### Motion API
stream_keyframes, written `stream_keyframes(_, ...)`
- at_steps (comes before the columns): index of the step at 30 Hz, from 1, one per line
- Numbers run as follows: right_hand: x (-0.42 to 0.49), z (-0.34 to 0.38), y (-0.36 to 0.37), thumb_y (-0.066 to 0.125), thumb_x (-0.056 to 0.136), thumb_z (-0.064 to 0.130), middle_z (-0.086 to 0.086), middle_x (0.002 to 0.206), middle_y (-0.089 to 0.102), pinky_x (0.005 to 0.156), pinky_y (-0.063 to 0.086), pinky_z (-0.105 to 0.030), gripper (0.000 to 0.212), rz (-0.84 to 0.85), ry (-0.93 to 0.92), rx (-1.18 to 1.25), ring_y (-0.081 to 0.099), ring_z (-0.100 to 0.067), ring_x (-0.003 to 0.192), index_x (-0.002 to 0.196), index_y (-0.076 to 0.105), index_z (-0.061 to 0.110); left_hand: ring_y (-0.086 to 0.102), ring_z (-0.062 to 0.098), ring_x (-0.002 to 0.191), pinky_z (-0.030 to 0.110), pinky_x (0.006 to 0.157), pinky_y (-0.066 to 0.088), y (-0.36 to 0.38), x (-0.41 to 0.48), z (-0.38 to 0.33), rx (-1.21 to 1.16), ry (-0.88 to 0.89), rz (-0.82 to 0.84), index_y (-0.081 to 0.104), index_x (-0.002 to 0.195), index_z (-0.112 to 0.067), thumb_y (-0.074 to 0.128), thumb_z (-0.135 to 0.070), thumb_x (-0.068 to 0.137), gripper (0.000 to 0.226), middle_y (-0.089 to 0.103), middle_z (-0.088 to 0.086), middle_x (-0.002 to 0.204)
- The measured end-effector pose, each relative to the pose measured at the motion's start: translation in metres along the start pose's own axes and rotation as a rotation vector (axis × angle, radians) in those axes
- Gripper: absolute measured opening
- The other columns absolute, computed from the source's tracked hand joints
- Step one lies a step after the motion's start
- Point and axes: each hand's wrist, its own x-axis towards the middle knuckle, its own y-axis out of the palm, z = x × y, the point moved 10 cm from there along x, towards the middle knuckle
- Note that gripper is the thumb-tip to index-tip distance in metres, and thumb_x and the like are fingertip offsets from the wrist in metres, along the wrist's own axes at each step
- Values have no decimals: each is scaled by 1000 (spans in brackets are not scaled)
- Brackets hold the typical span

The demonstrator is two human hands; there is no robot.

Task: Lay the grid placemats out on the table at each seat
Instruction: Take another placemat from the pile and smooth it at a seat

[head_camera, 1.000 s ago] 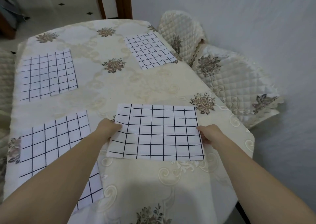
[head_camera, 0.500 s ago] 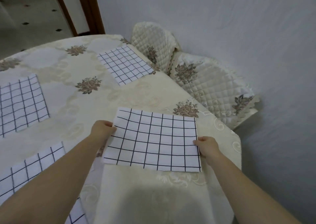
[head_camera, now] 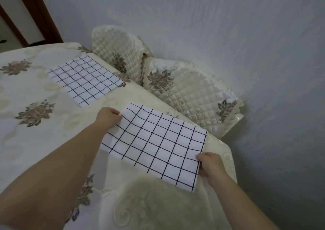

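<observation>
One head-worn view only, so no second view shares anything; it looks forward and down over the table (head_camera: 40,142) corner, tilted, close to both forearms; wall (head_camera: 228,36) and chairs (head_camera: 190,89) lie beyond.

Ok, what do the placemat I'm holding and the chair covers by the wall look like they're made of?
Placemat: thin woven cloth, it seems, matte white with a dark grid; it ripples near the left hand and right hand. Chair covers: quilted padded fabric with a slight satin sheen, diamond stitching and floral embroidery.
</observation>
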Motion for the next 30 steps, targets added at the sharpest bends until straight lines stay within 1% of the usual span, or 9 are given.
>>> stream_keyframes(2, 6, -1, 1, 60, 79, 0, -19, 74, 55, 51, 47, -31, 2, -4, -8, 17, 55, -28, 64, 80, 61, -1, 56, 25, 87, 32, 77, 45, 5, 15, -9, 17, 29, -6, 68, 106, -1, 69, -11, 84, 24, 66, 17, 107)
stream_keyframes(4, 10, -2, 1, 63, 81, 2, -21, 75, 59, 52, 51, -30, 11, -8, -14, 25, 57, -29, 65, 82, 63, -9, 59, 29, 96, 32, 80, 45, 8, 25, -16, 30, 48, -17, 68, 106, -1, 69, -11, 84, 25, 66, 16, 110)
stream_keyframes(6, 12, -2, 2, 65, 82, 4, -25, 77, 62, 58, 57, -37, 21, -10, -21, 32, 60, -30, 66, 85, 62, -16, 60, 29, 104, 31, 83, 45, 9, 34, -18, 54, 63, -30, 68, 107, -2, 69, -13, 84, 25, 66, 14, 113)
stream_keyframes(8, 11, 1, 5, 66, 83, 6, -26, 78, 63, 63, 58, -41, 24, 2, -34, 37, 61, -31, 67, 86, 61, -18, 59, 29, 107, 31, 85, 44, 10, 42, -21, 82, 73, -46, 68, 106, -2, 69, -12, 83, 25, 66, 13, 114)
stream_keyframes(11, 7, 7, 8, 66, 84, 4, -19, 68, 58, 53, 56, -31, 16, 24, -52, 49, 57, -27, 61, 76, 61, -9, 59, 29, 106, 31, 84, 44, 12, 52, -23, 121, 87, -66, 69, 104, -2, 69, -11, 82, 23, 66, 13, 113)
stream_keyframes(14, 3, 12, 12, 66, 83, 2, -14, 59, 56, 48, 53, -28, 15, 43, -60, 63, 57, -23, 50, 70, 59, -1, 59, 29, 105, 29, 80, 43, 13, 58, -25, 167, 98, -88, 70, 104, -3, 67, -10, 83, 22, 67, 13, 111)
stream_keyframes(18, 1, 13, 16, 66, 82, 0, -20, 66, 63, 51, 56, -31, 10, 66, -42, 55, 64, -24, 48, 77, 63, -7, 60, 30, 101, 29, 75, 42, 16, 58, -29, 228, 123, -111, 69, 102, -2, 63, -7, 84, 20, 68, 14, 106)
stream_keyframes(23, -4, 14, 18, 67, 82, 0, -26, 76, 67, 51, 57, -33, 17, 88, -12, -12, 67, -28, 53, 86, 63, -16, 59, 29, 99, 29, 74, 42, 20, 60, -28, 285, 136, -108, 68, 105, -3, 61, -7, 85, 21, 66, 14, 106)
stream_keyframes(30, -10, 13, 18, 72, 80, 5, -14, 60, 62, 51, 58, -33, 15, 121, -2, -135, 66, -24, 48, 71, 62, -2, 60, 27, 95, 32, 78, 47, 23, 65, -30, 298, 161, -114, 67, 103, -9, 60, -9, 85, 20, 66, 9, 104)
